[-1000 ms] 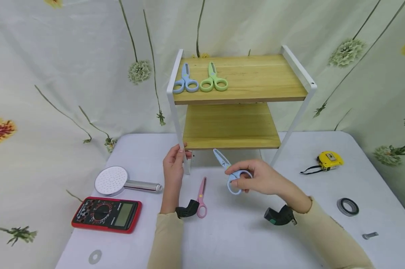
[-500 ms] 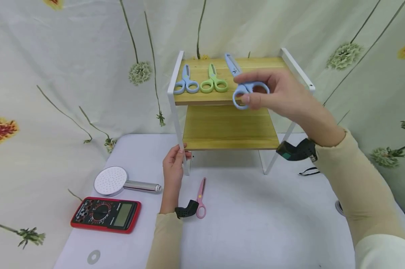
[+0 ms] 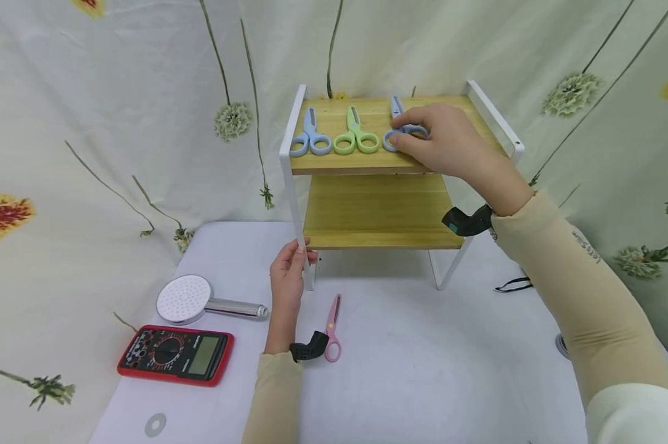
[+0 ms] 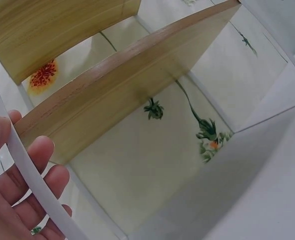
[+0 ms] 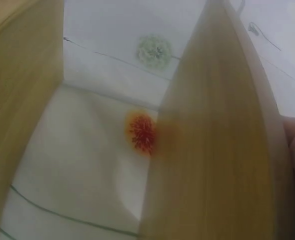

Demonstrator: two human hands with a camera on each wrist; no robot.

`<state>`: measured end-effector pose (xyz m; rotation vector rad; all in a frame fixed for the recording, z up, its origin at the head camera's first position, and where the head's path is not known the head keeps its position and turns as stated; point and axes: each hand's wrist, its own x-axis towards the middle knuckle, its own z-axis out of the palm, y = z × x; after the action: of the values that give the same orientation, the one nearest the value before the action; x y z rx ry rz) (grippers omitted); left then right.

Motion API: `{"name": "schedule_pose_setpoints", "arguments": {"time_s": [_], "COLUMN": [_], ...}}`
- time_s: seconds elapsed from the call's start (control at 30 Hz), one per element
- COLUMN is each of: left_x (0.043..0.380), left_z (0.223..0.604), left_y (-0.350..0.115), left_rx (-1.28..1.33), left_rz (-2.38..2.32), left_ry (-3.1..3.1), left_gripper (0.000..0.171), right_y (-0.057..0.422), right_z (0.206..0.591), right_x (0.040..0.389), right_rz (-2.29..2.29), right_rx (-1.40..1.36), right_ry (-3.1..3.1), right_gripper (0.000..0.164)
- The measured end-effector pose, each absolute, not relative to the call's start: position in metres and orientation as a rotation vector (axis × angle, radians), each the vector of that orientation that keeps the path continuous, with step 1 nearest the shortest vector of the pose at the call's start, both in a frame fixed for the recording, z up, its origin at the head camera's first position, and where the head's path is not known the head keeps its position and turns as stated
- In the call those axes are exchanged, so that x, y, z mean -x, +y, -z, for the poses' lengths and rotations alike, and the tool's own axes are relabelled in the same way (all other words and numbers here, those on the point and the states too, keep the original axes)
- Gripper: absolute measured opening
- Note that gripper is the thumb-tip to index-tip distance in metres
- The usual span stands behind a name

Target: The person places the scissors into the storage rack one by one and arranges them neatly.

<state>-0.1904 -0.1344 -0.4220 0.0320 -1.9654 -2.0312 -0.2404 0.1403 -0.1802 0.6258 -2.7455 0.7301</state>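
My right hand (image 3: 447,140) is at the right part of the top board of a two-tier wooden shelf rack (image 3: 375,209). Its thumb and fingers pinch a pair of light blue scissors (image 3: 396,106) by the handles, blades toward the back. To their left on that board lie green scissors (image 3: 355,137) and another pair of blue scissors, the left-hand pair (image 3: 310,135). Low on the rack's white left leg (image 4: 31,175), my left hand (image 3: 287,271) grips the metal with curled fingers. Pink scissors (image 3: 332,327) lie on the table by the left wrist.
A shower head (image 3: 184,299) and a red multimeter (image 3: 175,356) lie on the left of the table, with a grey washer (image 3: 155,425) nearer the front. On the right, a black strap (image 3: 514,284) and part of a dark ring (image 3: 561,346) show beside the right sleeve.
My right hand has lifted the blue scissors from above the table up to the top board, right of the green pair. The left hand keeps its grip on the leg.
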Motion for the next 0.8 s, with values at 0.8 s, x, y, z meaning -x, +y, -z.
{"name": "schedule_pose_setpoints", "arguments": {"time_s": [0.8], "left_x": [0.1864], "left_z": [0.4196], "left_y": [-0.1331], "left_rx": [-0.009], "left_rz": [2.029], "left_ry": [-1.955], "left_gripper": [0.031], "right_y": [0.1379], "right_z": [0.1845], "right_x": [0.2349], "right_rz": [-0.781], "right_rx": [-0.597], "right_ry": [-2.723], "right_gripper": [0.041]}}
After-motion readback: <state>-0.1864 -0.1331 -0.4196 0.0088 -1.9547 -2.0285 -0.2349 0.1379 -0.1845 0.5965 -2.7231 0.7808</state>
